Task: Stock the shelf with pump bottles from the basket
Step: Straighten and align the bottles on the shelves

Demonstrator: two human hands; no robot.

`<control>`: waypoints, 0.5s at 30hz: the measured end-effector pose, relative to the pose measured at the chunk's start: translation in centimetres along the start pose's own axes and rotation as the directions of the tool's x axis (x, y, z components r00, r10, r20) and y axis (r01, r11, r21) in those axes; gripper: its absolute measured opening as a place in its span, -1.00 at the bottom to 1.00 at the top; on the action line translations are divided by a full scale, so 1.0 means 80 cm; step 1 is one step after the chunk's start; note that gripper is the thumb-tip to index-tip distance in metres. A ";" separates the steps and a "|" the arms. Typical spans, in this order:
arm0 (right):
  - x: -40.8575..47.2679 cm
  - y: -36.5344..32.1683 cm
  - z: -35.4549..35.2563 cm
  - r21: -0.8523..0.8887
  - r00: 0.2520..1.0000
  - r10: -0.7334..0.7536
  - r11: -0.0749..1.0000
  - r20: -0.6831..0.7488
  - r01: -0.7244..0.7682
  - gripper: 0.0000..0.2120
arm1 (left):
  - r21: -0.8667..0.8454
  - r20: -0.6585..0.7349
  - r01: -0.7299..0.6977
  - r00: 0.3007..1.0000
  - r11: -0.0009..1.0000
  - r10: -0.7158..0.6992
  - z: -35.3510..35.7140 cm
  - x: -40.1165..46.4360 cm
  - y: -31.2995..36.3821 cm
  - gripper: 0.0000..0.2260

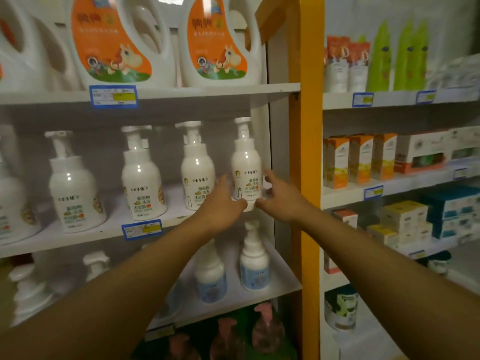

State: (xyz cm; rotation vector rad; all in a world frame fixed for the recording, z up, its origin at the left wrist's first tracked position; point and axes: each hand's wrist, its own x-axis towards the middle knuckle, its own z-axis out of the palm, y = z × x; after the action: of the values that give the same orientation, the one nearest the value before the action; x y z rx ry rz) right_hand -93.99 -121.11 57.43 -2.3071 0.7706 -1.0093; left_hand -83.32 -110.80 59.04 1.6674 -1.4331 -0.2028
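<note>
A white pump bottle (246,165) with a green and orange label stands at the right end of the middle shelf (85,236). My left hand (220,203) presses against its lower left side. My right hand (281,197) cups its lower right side, with the fingers reaching behind it. Both thumbs meet under its base at the shelf's front edge. Three more bottles of the same kind (197,167) (141,175) (74,185) stand in a row to its left. The basket is out of view.
Large white detergent jugs (220,45) fill the shelf above. Blue-labelled pump bottles (254,263) stand on the shelf below and pink ones (267,328) lower down. An orange upright post (310,152) borders the bay on the right, with boxed goods (361,159) beyond it.
</note>
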 end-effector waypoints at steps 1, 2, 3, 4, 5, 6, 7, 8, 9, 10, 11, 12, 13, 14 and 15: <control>0.005 0.003 0.000 -0.012 1.000 0.002 1.000 0.021 -0.002 -0.40 | 0.026 0.007 0.008 1.000 1.000 -0.008 0.001 0.001 -0.002 -0.53; 0.007 0.007 0.000 -0.020 0.999 0.007 1.000 0.037 -0.006 -0.40 | 0.040 0.026 0.015 1.000 0.999 -0.016 0.002 0.003 -0.003 -0.51; 0.009 0.011 0.001 -0.018 0.999 0.011 1.000 0.046 -0.010 -0.40 | 0.048 0.041 0.012 0.999 0.999 -0.014 0.004 0.003 -0.003 -0.49; 0.009 0.014 0.001 -0.010 0.999 0.013 1.000 0.047 -0.013 -0.41 | 0.050 0.054 0.016 0.998 0.999 -0.018 0.005 0.004 -0.004 -0.47; 0.009 0.017 0.002 -0.010 0.999 0.011 1.000 0.041 -0.011 -0.42 | 0.039 0.056 0.019 0.998 0.999 -0.021 0.007 0.005 -0.006 -0.45; 0.010 0.018 0.002 -0.017 0.999 0.008 1.000 0.031 -0.008 -0.43 | 0.030 0.047 0.022 0.999 0.999 -0.023 0.008 0.007 -0.008 -0.44; 0.009 0.020 0.002 -0.026 1.000 0.008 1.000 0.022 -0.008 -0.43 | 0.028 0.035 0.028 0.999 0.999 -0.029 0.009 0.006 -0.009 -0.45; 0.009 0.020 0.002 -0.034 1.000 0.008 0.999 0.014 -0.008 -0.43 | 0.030 0.023 0.037 0.999 0.999 -0.038 0.009 0.006 -0.011 -0.46; 0.010 0.021 0.001 -0.039 1.000 0.005 0.999 0.010 -0.005 -0.43 | 0.032 0.013 0.040 0.999 0.999 -0.040 0.009 0.006 -0.014 -0.46; 0.010 0.021 0.000 -0.046 1.000 0.003 0.999 0.013 -0.002 -0.42 | 0.030 0.006 0.043 0.999 0.999 -0.044 0.009 0.006 -0.016 -0.46; 0.011 0.021 -0.001 -0.053 1.000 0.001 0.999 0.021 0.000 -0.41 | 0.031 -0.002 0.042 0.999 0.999 -0.042 0.009 0.007 -0.018 -0.46; 0.011 0.022 -0.002 -0.054 1.000 0.000 0.999 0.030 0.002 -0.41 | 0.034 -0.006 0.042 0.999 0.999 -0.042 0.009 0.007 -0.019 -0.47; 0.011 0.022 -0.002 -0.048 0.999 -0.003 0.999 0.037 0.005 -0.41 | 0.033 -0.013 0.039 0.999 0.999 -0.038 0.009 0.006 -0.019 -0.48; 0.010 0.023 -0.003 -0.041 0.999 -0.011 0.999 0.038 0.013 -0.40 | 0.034 -0.021 0.046 0.999 0.998 -0.046 0.010 0.005 -0.019 -0.48; 0.009 0.025 -0.002 -0.036 0.999 -0.019 0.999 0.029 0.020 -0.41 | 0.036 -0.028 0.048 0.998 0.998 -0.047 0.010 0.004 -0.020 -0.49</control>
State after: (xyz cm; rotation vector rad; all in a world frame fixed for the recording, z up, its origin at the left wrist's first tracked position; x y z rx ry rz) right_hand -94.29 -123.06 56.65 -2.3598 0.7619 -0.9759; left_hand -82.62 -111.63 57.60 1.7290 -1.3849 -0.1807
